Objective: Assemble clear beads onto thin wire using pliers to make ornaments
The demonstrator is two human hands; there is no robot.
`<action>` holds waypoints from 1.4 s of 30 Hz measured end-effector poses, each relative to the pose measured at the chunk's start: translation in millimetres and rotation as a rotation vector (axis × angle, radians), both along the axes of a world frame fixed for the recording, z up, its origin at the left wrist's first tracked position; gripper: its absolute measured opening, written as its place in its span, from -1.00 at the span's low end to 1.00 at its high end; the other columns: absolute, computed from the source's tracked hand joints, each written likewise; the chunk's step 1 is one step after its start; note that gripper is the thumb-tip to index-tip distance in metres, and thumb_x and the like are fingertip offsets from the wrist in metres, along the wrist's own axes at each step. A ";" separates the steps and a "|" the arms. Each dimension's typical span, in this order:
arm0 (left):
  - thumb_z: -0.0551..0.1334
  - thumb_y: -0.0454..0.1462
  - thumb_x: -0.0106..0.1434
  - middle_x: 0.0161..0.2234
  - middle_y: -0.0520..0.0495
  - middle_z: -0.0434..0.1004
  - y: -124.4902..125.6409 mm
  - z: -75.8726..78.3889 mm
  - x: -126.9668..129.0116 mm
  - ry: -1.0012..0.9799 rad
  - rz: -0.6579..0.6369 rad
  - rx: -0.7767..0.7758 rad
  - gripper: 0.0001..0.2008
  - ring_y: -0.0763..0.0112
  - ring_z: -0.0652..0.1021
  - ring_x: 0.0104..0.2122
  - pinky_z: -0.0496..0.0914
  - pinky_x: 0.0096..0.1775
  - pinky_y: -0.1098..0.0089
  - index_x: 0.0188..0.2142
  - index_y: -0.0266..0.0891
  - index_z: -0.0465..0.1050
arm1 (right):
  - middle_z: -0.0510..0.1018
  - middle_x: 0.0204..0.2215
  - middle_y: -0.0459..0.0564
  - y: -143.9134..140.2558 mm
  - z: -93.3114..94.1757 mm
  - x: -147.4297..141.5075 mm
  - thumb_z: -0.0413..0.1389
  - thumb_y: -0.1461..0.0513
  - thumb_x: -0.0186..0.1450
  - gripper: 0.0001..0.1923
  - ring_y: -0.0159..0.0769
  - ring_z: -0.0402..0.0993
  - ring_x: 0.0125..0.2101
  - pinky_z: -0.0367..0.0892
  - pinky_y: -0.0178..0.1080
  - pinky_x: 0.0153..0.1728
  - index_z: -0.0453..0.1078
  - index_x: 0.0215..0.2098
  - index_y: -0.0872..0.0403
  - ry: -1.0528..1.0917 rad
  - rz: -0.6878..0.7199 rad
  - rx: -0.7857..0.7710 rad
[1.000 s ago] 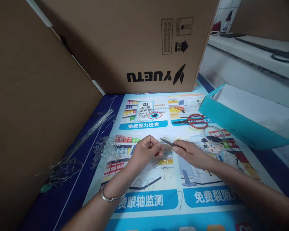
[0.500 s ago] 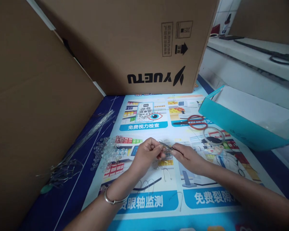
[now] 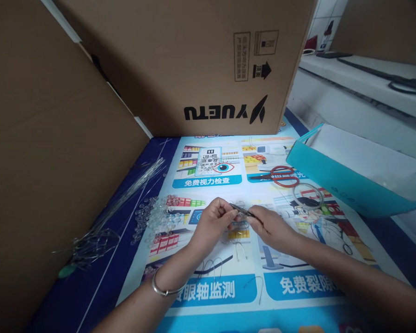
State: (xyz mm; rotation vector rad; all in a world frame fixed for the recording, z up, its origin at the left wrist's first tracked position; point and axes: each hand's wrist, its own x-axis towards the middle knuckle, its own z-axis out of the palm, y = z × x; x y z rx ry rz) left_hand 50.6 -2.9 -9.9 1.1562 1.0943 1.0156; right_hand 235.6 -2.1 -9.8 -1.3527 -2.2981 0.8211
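My right hand point(image 3: 272, 225) is closed around a dark, narrow-nosed tool that looks like pliers point(image 3: 242, 210). Its handles are hidden in the palm, and its jaws reach left to the fingertips of my left hand point(image 3: 215, 221). Thumb and forefinger of the left hand are pinched together at the jaws; what they hold is too small to make out. Under and around the hands lie thin bent wire pieces point(image 3: 241, 251), some curved like hooks. Left of my left hand is a spread of clear beads point(image 3: 156, 219).
Red-handled scissors point(image 3: 280, 176) and a wire coil or ring point(image 3: 308, 196) lie beyond my right hand. A teal box point(image 3: 350, 180) stands at right. Long thin wires point(image 3: 125, 196) lie at left. Cardboard walls point(image 3: 152, 69) close off the back and left of the printed mat point(image 3: 229, 312).
The tool's jaws have shifted slightly and tilted a little at the left fingertips. Both hands stay almost in place and keep their grip.
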 end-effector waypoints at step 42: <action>0.21 -0.25 0.13 -0.45 0.01 0.47 25.9 5.0 -69.1 0.571 -0.039 0.236 -0.91 0.44 0.45 -0.44 0.27 -0.41 0.50 -0.37 -0.20 0.44 | 0.37 -0.35 0.02 11.6 -8.6 14.3 -0.20 0.11 0.35 -0.74 -0.28 0.28 -0.35 0.17 -0.27 -0.38 0.22 -0.28 0.08 -0.132 -0.012 0.129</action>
